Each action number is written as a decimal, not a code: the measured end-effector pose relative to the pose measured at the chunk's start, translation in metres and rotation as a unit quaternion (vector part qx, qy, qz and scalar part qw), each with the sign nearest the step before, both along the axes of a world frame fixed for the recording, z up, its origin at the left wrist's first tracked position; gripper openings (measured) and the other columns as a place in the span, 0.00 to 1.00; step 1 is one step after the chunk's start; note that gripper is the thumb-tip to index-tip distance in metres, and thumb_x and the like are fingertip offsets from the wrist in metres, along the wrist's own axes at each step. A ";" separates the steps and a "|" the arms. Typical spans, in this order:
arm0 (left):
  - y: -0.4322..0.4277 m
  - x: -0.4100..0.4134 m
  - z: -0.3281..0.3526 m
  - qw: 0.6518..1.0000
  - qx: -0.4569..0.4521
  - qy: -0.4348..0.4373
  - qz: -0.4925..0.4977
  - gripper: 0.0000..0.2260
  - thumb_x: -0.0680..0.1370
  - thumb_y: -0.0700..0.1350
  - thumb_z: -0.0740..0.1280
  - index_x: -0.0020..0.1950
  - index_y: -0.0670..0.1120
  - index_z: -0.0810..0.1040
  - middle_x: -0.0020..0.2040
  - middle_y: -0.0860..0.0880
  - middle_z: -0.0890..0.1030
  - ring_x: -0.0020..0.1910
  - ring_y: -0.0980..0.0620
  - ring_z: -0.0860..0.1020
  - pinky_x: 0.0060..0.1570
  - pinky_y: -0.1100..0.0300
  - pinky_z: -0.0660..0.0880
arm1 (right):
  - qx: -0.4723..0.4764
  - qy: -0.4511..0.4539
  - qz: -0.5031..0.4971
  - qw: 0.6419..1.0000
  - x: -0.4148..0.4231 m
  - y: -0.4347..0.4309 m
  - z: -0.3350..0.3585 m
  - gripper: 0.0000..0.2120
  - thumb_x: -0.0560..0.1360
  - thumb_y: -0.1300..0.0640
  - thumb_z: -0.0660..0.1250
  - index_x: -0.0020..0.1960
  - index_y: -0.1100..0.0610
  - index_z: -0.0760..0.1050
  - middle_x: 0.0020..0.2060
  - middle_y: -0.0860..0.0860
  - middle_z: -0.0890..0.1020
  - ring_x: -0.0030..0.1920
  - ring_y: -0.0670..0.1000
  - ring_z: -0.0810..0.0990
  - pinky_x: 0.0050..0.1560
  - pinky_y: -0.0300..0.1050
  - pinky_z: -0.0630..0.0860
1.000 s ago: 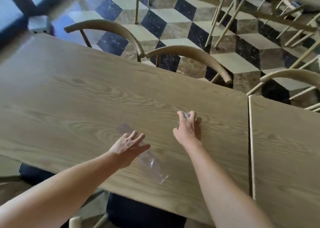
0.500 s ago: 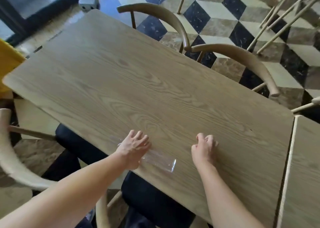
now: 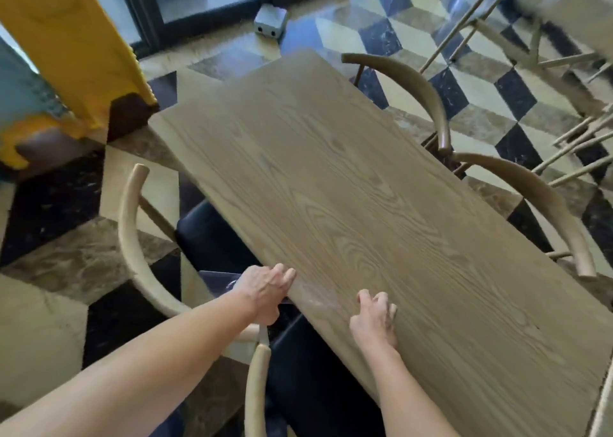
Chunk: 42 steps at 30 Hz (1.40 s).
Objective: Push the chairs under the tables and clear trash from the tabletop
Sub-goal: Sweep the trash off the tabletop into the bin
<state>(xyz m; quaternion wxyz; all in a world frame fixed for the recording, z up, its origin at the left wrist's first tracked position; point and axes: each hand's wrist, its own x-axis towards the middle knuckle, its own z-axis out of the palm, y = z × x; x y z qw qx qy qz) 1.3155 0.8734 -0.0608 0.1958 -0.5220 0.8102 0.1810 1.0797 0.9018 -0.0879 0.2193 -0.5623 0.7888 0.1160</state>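
Wrapper [image 3: 221,279] half-hidden under left hand [image 3: 265,287].

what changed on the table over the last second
The left hand slid the clear plastic wrapper across the table to its near edge, where it now hangs off under the hand. The right hand pulled back closer, staying curled.

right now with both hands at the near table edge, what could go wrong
1. The left hand is sliding a clear plastic wrapper off the table edge. Most of it already hangs past the edge, so it may slip and drop onto the black chair seat or the floor.
2. The right hand is curled shut, and what it holds is hidden; a small scrap could fall unnoticed.
3. The near chair's curved back stands beside the left arm and could snag it.
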 end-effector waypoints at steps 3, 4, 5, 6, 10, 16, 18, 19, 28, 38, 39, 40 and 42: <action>0.008 0.054 0.015 0.999 -0.011 -0.007 0.042 0.19 0.76 0.45 0.67 0.65 0.46 0.68 0.55 0.46 0.74 0.50 0.43 0.81 0.38 0.51 0.72 | -0.020 -0.015 0.034 0.999 0.052 -0.018 0.019 0.16 0.78 0.61 0.60 0.64 0.52 0.70 0.62 0.56 0.66 0.58 0.58 0.69 0.51 0.50 0.71; 0.012 0.075 0.020 0.998 -0.016 -0.009 0.058 0.19 0.77 0.45 0.67 0.66 0.47 0.68 0.55 0.46 0.75 0.50 0.43 0.81 0.39 0.50 0.72 | -0.026 -0.024 0.050 0.998 0.074 -0.022 0.027 0.15 0.77 0.60 0.59 0.64 0.53 0.70 0.62 0.56 0.67 0.58 0.59 0.69 0.53 0.50 0.72; 0.015 0.096 0.025 0.997 -0.025 -0.008 0.070 0.19 0.77 0.46 0.68 0.66 0.47 0.68 0.55 0.47 0.75 0.50 0.44 0.80 0.39 0.51 0.72 | -0.032 -0.032 0.068 0.997 0.097 -0.025 0.035 0.15 0.77 0.59 0.60 0.63 0.53 0.71 0.62 0.56 0.67 0.58 0.59 0.69 0.54 0.51 0.73; 0.019 0.119 0.030 0.996 -0.033 -0.009 0.080 0.19 0.77 0.47 0.68 0.66 0.48 0.69 0.55 0.47 0.75 0.50 0.44 0.80 0.40 0.51 0.72 | -0.039 -0.039 0.087 0.995 0.121 -0.026 0.043 0.15 0.77 0.59 0.60 0.63 0.53 0.71 0.62 0.56 0.67 0.59 0.59 0.70 0.56 0.51 0.73; 0.033 0.208 0.052 0.993 -0.044 -0.025 0.106 0.19 0.78 0.46 0.67 0.67 0.49 0.68 0.58 0.46 0.76 0.55 0.43 0.79 0.43 0.50 0.70 | -0.042 -0.071 0.144 0.986 0.217 -0.021 0.068 0.15 0.78 0.59 0.59 0.63 0.51 0.70 0.61 0.53 0.67 0.59 0.57 0.68 0.54 0.49 0.72; 0.066 0.350 0.083 0.979 -0.085 -0.027 0.182 0.21 0.78 0.48 0.66 0.70 0.51 0.66 0.60 0.46 0.75 0.58 0.43 0.76 0.52 0.48 0.72 | -0.017 -0.082 0.264 0.961 0.358 -0.016 0.082 0.16 0.78 0.59 0.60 0.66 0.51 0.68 0.61 0.53 0.68 0.60 0.57 0.69 0.55 0.50 0.73; 0.080 0.394 0.090 0.970 -0.099 -0.036 0.220 0.19 0.79 0.50 0.65 0.69 0.51 0.66 0.59 0.46 0.76 0.57 0.44 0.75 0.53 0.49 0.72 | -0.014 -0.086 0.301 0.950 0.404 -0.018 0.087 0.13 0.78 0.59 0.59 0.61 0.52 0.68 0.57 0.52 0.68 0.58 0.57 0.69 0.51 0.50 0.73; 0.087 0.414 0.093 0.965 -0.102 -0.042 0.239 0.19 0.79 0.51 0.65 0.69 0.52 0.66 0.60 0.46 0.76 0.57 0.44 0.75 0.53 0.49 0.72 | -0.019 -0.088 0.320 0.943 0.426 -0.019 0.089 0.11 0.78 0.58 0.59 0.60 0.52 0.69 0.56 0.52 0.68 0.57 0.57 0.69 0.50 0.49 0.72; 0.099 0.523 0.093 0.937 -0.070 -0.095 0.328 0.20 0.80 0.47 0.65 0.70 0.51 0.67 0.61 0.45 0.75 0.59 0.43 0.74 0.54 0.48 0.71 | -0.064 -0.122 0.430 0.892 0.558 -0.048 0.093 0.11 0.81 0.57 0.61 0.62 0.48 0.73 0.54 0.51 0.68 0.55 0.55 0.68 0.50 0.48 0.71; -0.017 0.582 0.069 0.956 -0.074 -0.052 0.280 0.19 0.80 0.46 0.67 0.69 0.49 0.68 0.57 0.46 0.77 0.53 0.46 0.77 0.45 0.53 0.70 | -0.021 -0.090 0.364 0.927 0.616 -0.131 0.060 0.10 0.79 0.57 0.65 0.60 0.52 0.69 0.57 0.53 0.71 0.58 0.56 0.70 0.53 0.50 0.74; -0.034 0.591 0.066 0.957 -0.074 -0.051 0.276 0.19 0.80 0.46 0.68 0.69 0.49 0.68 0.56 0.47 0.77 0.52 0.47 0.77 0.43 0.54 0.70 | -0.014 -0.084 0.355 0.931 0.624 -0.146 0.059 0.11 0.79 0.57 0.65 0.60 0.52 0.69 0.57 0.53 0.71 0.58 0.56 0.70 0.53 0.50 0.74; -0.050 0.600 0.064 0.958 -0.073 -0.051 0.271 0.20 0.80 0.46 0.68 0.70 0.49 0.67 0.56 0.47 0.77 0.51 0.47 0.77 0.42 0.54 0.69 | -0.011 -0.082 0.348 0.934 0.632 -0.161 0.058 0.11 0.80 0.57 0.66 0.60 0.52 0.68 0.58 0.53 0.72 0.58 0.56 0.70 0.53 0.50 0.75; -0.083 0.621 0.064 0.962 -0.071 -0.055 0.258 0.21 0.79 0.46 0.68 0.70 0.49 0.66 0.57 0.47 0.77 0.52 0.46 0.77 0.42 0.54 0.69 | -0.013 -0.081 0.337 0.938 0.651 -0.192 0.057 0.11 0.80 0.57 0.65 0.61 0.52 0.69 0.59 0.53 0.72 0.59 0.57 0.70 0.53 0.51 0.75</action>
